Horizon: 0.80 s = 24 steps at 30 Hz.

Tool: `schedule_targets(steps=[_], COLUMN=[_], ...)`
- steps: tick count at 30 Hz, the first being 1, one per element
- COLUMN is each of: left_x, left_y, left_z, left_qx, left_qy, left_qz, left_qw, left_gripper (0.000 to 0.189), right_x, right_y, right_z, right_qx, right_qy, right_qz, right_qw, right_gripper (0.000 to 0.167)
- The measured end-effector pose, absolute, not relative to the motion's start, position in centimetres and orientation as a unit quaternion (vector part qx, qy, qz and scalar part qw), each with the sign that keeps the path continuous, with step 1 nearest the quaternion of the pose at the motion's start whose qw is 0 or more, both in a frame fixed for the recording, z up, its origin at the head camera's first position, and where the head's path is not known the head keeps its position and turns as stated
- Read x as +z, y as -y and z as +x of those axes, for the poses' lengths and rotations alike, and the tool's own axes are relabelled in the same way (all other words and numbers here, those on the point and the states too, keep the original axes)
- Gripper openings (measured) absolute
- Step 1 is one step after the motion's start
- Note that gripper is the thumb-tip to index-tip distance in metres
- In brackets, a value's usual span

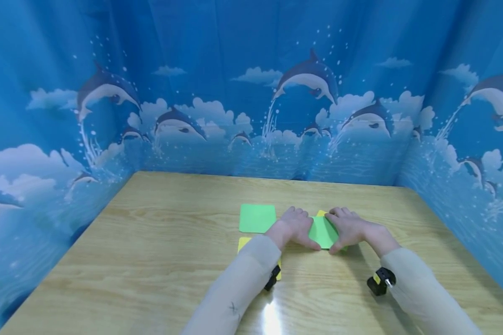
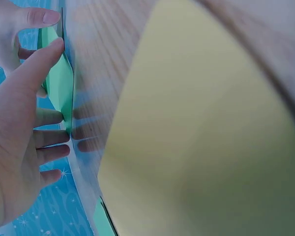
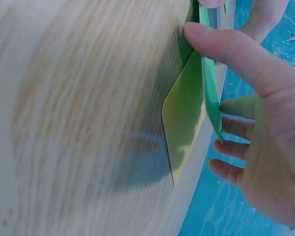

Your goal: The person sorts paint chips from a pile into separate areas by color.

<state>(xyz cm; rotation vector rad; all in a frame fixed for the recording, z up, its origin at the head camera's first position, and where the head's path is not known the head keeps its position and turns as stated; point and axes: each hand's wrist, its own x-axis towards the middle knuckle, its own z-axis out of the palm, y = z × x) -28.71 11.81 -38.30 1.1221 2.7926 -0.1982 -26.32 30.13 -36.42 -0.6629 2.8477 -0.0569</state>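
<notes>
Both hands hold a green square card (image 1: 322,232) a little above the table. My left hand (image 1: 294,228) is at its left side, thumb at the near edge and fingers toward the far edge. On the opposite side my right hand (image 1: 350,229) grips it the same way, as the right wrist view also shows. Beneath the held card lies a yellow card (image 3: 179,110), mostly covered in the head view. Another green card (image 1: 257,218) lies flat to the left of my left hand. A second yellow card (image 2: 196,128) lies under my left forearm, partly hidden in the head view.
The wooden table (image 1: 176,242) reaches back to a blue dolphin-print curtain (image 1: 218,83), which also runs along both sides. A dark wrist camera (image 1: 379,280) is strapped at my right sleeve, and another (image 1: 272,278) at my left.
</notes>
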Motion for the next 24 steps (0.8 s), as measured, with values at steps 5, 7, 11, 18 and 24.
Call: schedule_targets(steps=[5,7,11,18,24], left_x=[-38.3,-38.1,-37.6,-37.0,-36.6], left_y=[-11.0,-10.7,-9.8,-8.1,-6.5], left_z=[-29.0,-29.3,-29.7,-30.0,-30.3], left_qx=[-0.074,-0.074,-0.067,-0.071,-0.084], left_qy=[-0.922,-0.922,-0.922,-0.92,-0.923], left_qz=[0.376,0.378,0.38,0.385,0.375], left_qw=[0.043,0.04,0.038,0.022,0.014], left_gripper=[0.088,0.092,0.095,0.095,0.096], right_x=[-36.2,-36.0,-35.6,-35.6,-35.8], right_y=[-30.3,-30.1,-29.7,-28.6,-27.4], right_z=[-26.5,-26.6,-26.5,-26.7,-27.2], right_qx=[-0.035,-0.041,-0.054,-0.081,-0.097], right_qy=[-0.964,-0.963,-0.962,-0.959,-0.96], right_qz=[-0.252,-0.26,-0.265,-0.269,-0.26], right_qw=[0.072,0.057,0.034,0.03,0.04], right_gripper=[0.1,0.098,0.097,0.096,0.097])
